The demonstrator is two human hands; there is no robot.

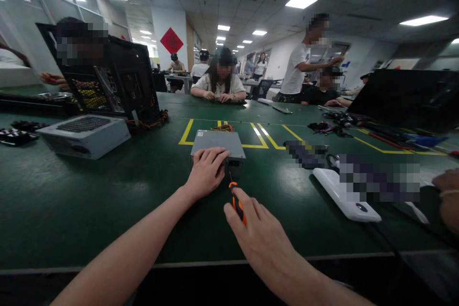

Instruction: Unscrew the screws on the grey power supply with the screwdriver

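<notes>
On a green table [143, 174], the left hand [207, 169] bends over a box [222, 140], maybe gripping; the right hand [256, 229] holds a screwdriver [236, 205].

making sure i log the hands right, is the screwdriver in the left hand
No, the screwdriver is in the right hand; the left touches the power supply.

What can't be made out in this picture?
Head view:
- Metal box, near face: partly covered by the left hand.
- Screwdriver, handle: partly covered by the right hand.
- Its tip's contact: too small and dark.
- White label, print: too small.
- Right forearm: cut off by bottom edge.
</notes>
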